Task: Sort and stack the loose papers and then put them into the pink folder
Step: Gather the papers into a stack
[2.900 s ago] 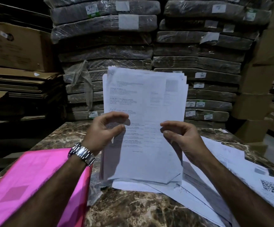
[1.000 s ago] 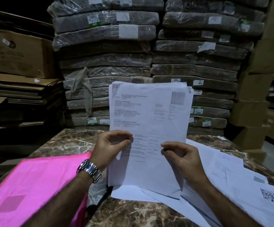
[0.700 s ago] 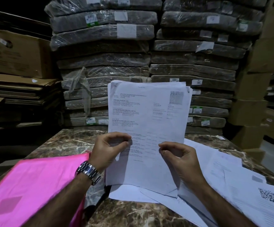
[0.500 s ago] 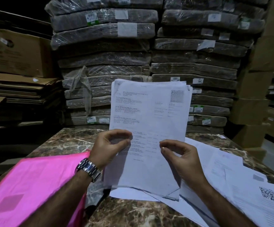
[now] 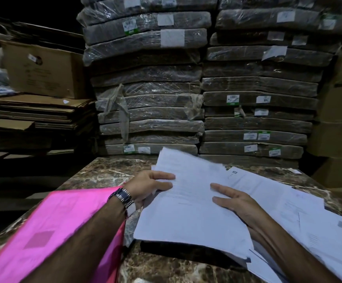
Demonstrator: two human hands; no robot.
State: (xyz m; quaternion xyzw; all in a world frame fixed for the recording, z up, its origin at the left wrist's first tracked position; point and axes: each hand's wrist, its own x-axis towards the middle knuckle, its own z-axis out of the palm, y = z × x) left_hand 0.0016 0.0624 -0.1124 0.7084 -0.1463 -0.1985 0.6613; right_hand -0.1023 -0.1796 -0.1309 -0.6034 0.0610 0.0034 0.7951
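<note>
We have tipped the upright bundle of white printed papers (image 5: 188, 203) down toward the brown marble table (image 5: 108, 172), left hand (image 5: 147, 186) gripping its edge, right hand (image 5: 233, 203) open flat on top, so now we should square it before the flat pink folder (image 5: 53, 225).

My left hand (image 5: 148, 185) curls at centre frame, thumb on top and fingers tucked under in a pinch, a metal watch (image 5: 123, 199) banding the wrist. My right hand (image 5: 234, 201) lies flat and open, palm down, fingers spread and pointing left. Both bare forearms reach in from the lower edge.
</note>
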